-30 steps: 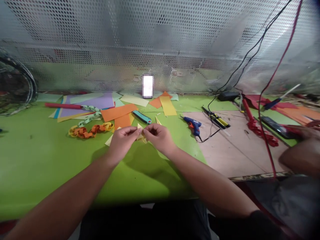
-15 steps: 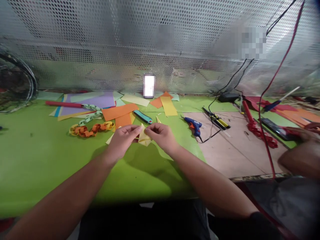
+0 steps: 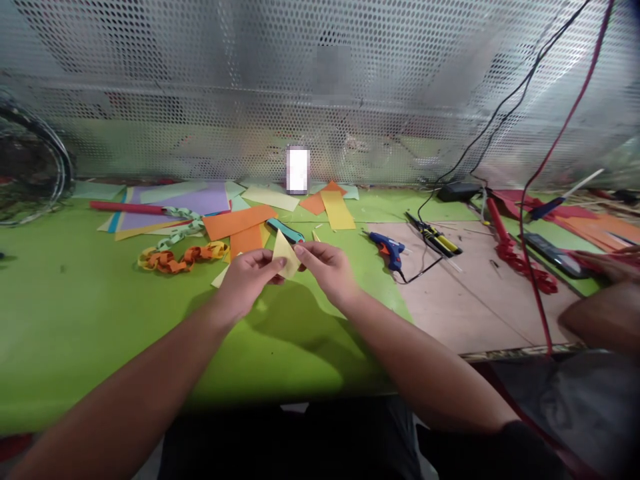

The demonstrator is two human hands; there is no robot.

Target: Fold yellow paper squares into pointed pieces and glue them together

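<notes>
Between my two hands is a small folded piece of pale yellow paper (image 3: 285,255), its pointed tip facing up and away from me. My left hand (image 3: 250,277) pinches its left side between thumb and fingers. On the right side, my right hand (image 3: 329,268) grips the paper's edge the same way. Both hands are raised over the green table (image 3: 200,360), and their shadow falls below them. Just beyond the paper lies a teal box cutter (image 3: 286,231), partly hidden by the paper's tip. Orange paper strips (image 3: 240,223) lie to the left of it.
An orange and yellow paper chain (image 3: 183,259) and purple sheets (image 3: 175,203) lie on the left. To the right are a blue glue gun (image 3: 387,248), yellow-handled pliers (image 3: 440,240) and black cables. Another person's arm (image 3: 600,313) rests at far right. A lit phone (image 3: 298,170) stands behind.
The yellow paper has been turned and lifted slightly, so a smooth pointed face now shows. My fingers have shifted along its edges. At far right, the other person's hand has moved slightly.
</notes>
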